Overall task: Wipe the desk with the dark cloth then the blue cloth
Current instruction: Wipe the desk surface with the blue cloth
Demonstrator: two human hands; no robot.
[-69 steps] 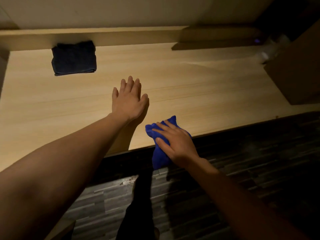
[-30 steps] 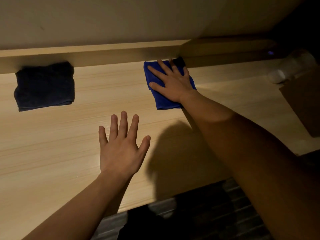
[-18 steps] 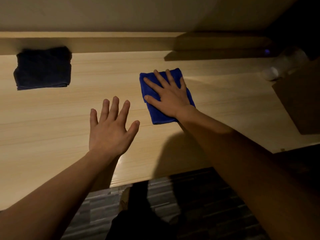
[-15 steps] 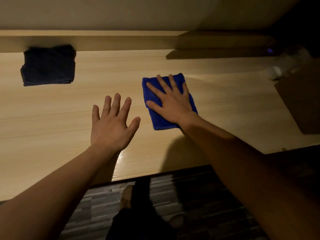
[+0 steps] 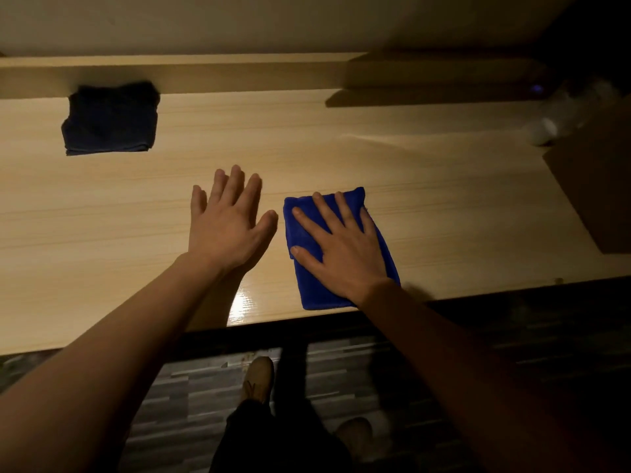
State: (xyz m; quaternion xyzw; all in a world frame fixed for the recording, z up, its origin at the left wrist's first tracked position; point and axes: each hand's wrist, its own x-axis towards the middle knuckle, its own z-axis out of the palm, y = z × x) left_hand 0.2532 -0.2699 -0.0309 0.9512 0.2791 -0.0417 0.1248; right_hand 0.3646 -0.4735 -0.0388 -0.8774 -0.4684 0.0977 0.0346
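The light wooden desk (image 5: pixel 426 199) fills the view. A bright blue cloth (image 5: pixel 312 297) lies folded near the desk's front edge, right of centre. My right hand (image 5: pixel 341 247) presses flat on it with fingers spread and covers most of it. My left hand (image 5: pixel 225 227) rests palm down on the bare wood just left of the blue cloth, holding nothing. A folded dark cloth (image 5: pixel 109 121) lies at the back left, against the raised ledge, apart from both hands.
A raised wooden ledge (image 5: pixel 205 75) runs along the back of the desk. A brown box (image 5: pixel 597 186) stands at the right edge, with a pale rounded object (image 5: pixel 543 129) behind it in shadow. Dark plank floor and my shoe (image 5: pixel 257 380) show below the front edge.
My right hand has slid the blue cloth from the back ledge toward me, down to the front edge. My left hand has stayed flat on the desk.
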